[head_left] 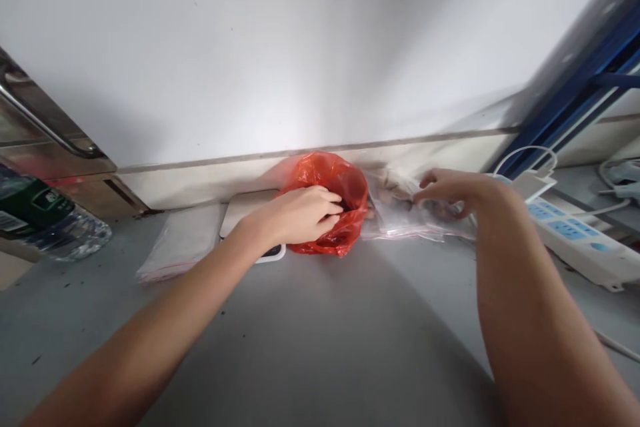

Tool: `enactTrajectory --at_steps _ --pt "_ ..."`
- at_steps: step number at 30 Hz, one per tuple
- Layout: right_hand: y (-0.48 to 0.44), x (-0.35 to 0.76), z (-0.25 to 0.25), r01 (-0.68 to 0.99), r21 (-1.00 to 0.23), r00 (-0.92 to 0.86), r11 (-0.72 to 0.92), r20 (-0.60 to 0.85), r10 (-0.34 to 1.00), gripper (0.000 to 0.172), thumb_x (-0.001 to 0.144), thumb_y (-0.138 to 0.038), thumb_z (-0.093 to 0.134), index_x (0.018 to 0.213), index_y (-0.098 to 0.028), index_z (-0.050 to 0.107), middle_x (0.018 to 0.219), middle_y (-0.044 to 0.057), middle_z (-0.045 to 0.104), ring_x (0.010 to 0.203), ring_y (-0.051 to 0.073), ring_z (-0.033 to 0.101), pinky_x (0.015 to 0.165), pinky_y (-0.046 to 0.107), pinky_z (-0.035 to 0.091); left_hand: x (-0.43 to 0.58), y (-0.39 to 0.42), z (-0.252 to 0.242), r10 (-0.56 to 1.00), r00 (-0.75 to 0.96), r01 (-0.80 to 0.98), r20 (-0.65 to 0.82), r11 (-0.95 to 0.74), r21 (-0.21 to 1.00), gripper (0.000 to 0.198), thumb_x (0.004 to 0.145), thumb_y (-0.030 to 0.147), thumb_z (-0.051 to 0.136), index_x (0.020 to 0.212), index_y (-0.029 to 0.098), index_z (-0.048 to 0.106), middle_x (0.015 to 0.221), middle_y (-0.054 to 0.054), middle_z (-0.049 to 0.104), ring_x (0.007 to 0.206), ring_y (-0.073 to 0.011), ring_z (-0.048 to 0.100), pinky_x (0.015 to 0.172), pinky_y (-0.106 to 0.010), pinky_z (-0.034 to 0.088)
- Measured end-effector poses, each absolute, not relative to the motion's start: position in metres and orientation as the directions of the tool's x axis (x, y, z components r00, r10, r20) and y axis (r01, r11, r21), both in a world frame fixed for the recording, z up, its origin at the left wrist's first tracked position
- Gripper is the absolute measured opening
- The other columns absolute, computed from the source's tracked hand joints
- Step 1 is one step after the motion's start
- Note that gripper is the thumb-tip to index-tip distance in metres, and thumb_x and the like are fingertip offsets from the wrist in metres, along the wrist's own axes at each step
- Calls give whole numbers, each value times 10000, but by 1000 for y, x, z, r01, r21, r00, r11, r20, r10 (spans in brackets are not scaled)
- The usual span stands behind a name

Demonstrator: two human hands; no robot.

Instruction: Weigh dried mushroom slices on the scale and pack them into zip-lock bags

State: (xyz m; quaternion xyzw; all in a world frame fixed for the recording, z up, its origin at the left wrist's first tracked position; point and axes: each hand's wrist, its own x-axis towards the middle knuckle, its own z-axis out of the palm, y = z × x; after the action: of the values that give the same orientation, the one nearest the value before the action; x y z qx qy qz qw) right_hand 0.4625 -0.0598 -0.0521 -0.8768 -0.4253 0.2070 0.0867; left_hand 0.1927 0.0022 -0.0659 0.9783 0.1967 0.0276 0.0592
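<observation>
A red plastic bag [357, 227] stands with its mouth open near the wall. My left hand [307, 213] reaches over its near left rim, fingers loosely bent and slightly apart over the opening. Dark contents show only a little inside. To the right lie clear zip bags [400, 220], some with brownish pieces in or under them. My right hand [453, 190] hovers at their right end, thumb and fingers apart; whether a fingertip touches the plastic is unclear. Partly behind my left wrist sits a small white scale [243, 210].
A stack of flat zip bags [183, 240] lies left of the scale. Farther left are a large water bottle [75, 233] on its side and a metal case with a handle [50, 120]. A power strip [580, 233] and a blue frame [565, 73] are at right, before the white wall [280, 47].
</observation>
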Motion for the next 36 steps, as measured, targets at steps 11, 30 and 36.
enactTrajectory --at_steps 11,30,36 --pt "-69 449 -14 684 -357 663 -636 -61 747 156 900 -149 628 783 -225 558 731 38 542 732 194 550 667 333 444 191 14 -77 544 839 540 23 -825 -167 385 988 69 472 1161 151 806 1202 -149 799 1132 -319 741 926 -404 576" --pt "-61 390 -7 519 -854 -173 50 -48 984 193 783 -355 740 865 -216 633 723 5 695 585 135 591 535 273 404 136 10 -57 603 763 51 233 -415 908 408 987 319 521 1350 223 679 1399 -97 729 1242 -287 700 1005 -425 589" --pt "-51 365 -21 356 -933 -262 -52 -153 953 239 926 -389 683 1117 -250 724 1057 69 799 877 224 764 702 310 606 119 6 -61 683 629 161 372 -582 797 182 922 370 704 916 189 723 953 -55 775 898 -205 735 818 -321 590"
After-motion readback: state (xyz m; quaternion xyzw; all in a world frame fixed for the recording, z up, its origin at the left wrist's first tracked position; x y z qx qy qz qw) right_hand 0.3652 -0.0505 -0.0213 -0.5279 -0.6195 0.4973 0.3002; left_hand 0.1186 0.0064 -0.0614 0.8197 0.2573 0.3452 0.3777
